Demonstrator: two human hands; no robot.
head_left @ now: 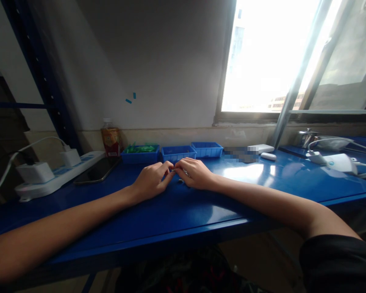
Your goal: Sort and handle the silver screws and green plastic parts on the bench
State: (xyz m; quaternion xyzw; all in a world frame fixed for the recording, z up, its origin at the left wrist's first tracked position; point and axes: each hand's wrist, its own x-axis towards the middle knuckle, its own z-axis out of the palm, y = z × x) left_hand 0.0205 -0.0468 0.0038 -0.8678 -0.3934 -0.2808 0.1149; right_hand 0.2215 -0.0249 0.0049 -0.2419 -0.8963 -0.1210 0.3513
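My left hand (152, 179) and my right hand (197, 173) meet fingertip to fingertip just above the blue table (158, 215). Both are closed in a pinch. A tiny shiny bit shows where the fingertips join, too small to name. Beneath the fingers of my right hand lie small silvery pieces, partly hidden by that hand. One small metal piece (180, 180) rests on the tabletop between the two hands. Right behind the hands stands a blue bin (178, 153), its inside mostly out of sight.
Left of that bin, another blue bin (140, 156) holds green pieces; a third bin (206, 150) stands right. A bottle (111, 138), a phone (97, 171) and a power strip (61, 177) are at left. White devices (338, 162) with cables lie at right.
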